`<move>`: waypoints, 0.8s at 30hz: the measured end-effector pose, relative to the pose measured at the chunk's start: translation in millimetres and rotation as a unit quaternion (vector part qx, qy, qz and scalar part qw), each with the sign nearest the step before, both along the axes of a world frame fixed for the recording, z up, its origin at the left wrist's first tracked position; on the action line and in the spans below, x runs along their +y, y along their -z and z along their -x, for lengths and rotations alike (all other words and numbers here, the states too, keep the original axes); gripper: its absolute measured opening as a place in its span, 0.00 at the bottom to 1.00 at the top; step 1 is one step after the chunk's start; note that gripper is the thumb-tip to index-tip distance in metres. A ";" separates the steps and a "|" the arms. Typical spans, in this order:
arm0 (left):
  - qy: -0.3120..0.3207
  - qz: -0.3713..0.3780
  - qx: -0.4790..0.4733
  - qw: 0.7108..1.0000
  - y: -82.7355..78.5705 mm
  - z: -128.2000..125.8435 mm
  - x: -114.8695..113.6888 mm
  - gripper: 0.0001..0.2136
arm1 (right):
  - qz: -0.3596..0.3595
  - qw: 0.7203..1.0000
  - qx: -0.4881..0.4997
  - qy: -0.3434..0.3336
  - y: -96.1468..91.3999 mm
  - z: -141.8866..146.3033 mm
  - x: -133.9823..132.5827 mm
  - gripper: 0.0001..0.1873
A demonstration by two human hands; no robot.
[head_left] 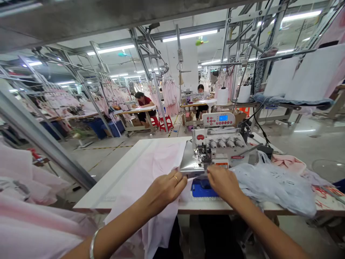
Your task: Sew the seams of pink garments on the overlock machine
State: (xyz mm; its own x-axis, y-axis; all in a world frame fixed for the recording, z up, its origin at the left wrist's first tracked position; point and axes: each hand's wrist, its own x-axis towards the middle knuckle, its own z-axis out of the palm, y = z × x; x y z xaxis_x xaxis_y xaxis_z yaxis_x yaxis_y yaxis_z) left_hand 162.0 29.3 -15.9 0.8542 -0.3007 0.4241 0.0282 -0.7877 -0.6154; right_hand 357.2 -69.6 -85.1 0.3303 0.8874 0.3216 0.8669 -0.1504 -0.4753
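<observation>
Pale pink cloth (151,172) pinched in the fingers of the left hand (167,190), right hand (223,182) curled over it, grip unclear, both just short of the presser foot (199,156) of the overlock machine (218,144) at 12 o'clock. Risk: fingertips drawn toward the needle (201,150) by feeding too close, or puckering from uneven pull.

Cloth: pale pink cloth (159,162), a long smooth panel lying on the white worktop (107,187), its near part hanging over the front edge.
Left hand (164,190): fingers closed on the cloth's edge.
Right hand (223,183): fingers down just beside the left hand; grip unclear.
Overlock sewing machine (218,144): white, its steel plate (190,162) touching the cloth.
</observation>
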 end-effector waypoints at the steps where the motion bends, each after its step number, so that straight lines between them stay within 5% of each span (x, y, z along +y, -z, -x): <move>1: -0.003 0.009 -0.012 1.000 1.9 -1.0 1.0 0.08 | -0.002 0.999 -0.006 0.040 -1.9 -1.2 -0.1 0.15; 4: 0.057 0.006 -0.043 0.997 1.7 -1.5 -1.2 0.06 | -0.062 0.994 0.020 0.090 -8.6 2.2 -7.3 0.18; 6: 0.119 -0.018 -0.059 0.991 -2.7 0.7 -5.6 0.05 | -0.139 0.983 0.121 -0.004 -11.8 9.1 -17.2 0.15; 8: 0.170 -0.032 -0.061 0.983 -7.3 3.7 -9.9 0.04 | -0.202 0.939 0.230 -0.158 -12.4 17.5 -28.1 0.14; 10: 0.193 -0.029 -0.061 0.979 -9.9 6.1 -12.6 0.03 | -0.252 0.903 0.239 -0.252 -10.6 24.4 -36.9 0.16; 13: 0.199 -0.029 -0.052 0.978 -12.2 7.4 -14.6 0.05 | -0.343 0.892 0.143 -0.259 -8.3 27.5 -42.9 0.11; 16: 0.144 0.008 -0.061 0.988 -27.3 1.7 -20.0 0.07 | -0.356 0.889 0.178 -0.225 -13.0 26.4 -42.0 0.12; 18: 0.078 0.016 -0.104 0.991 -54.9 -9.7 -26.0 0.08 | -0.336 0.882 0.259 -0.207 -20.7 29.5 -38.1 0.17; 21: 0.026 -0.041 -0.169 0.984 -126.5 -36.5 -28.1 0.12 | -0.268 0.841 0.383 -0.273 -33.5 43.6 -28.7 0.33; 24: -0.009 0.093 -0.163 0.982 -208.1 -56.6 -13.5 0.32 | -0.191 0.792 0.463 -0.350 -39.7 60.4 -20.6 0.37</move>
State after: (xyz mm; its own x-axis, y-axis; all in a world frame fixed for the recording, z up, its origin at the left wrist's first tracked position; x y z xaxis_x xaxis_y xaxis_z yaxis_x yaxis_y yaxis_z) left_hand 218.6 15.8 192.2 0.6691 -0.1775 0.7216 0.2152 -0.8832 -0.4168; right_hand 296.9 -90.2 -45.4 0.0518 0.8543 0.5173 -0.0723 0.5198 -0.8512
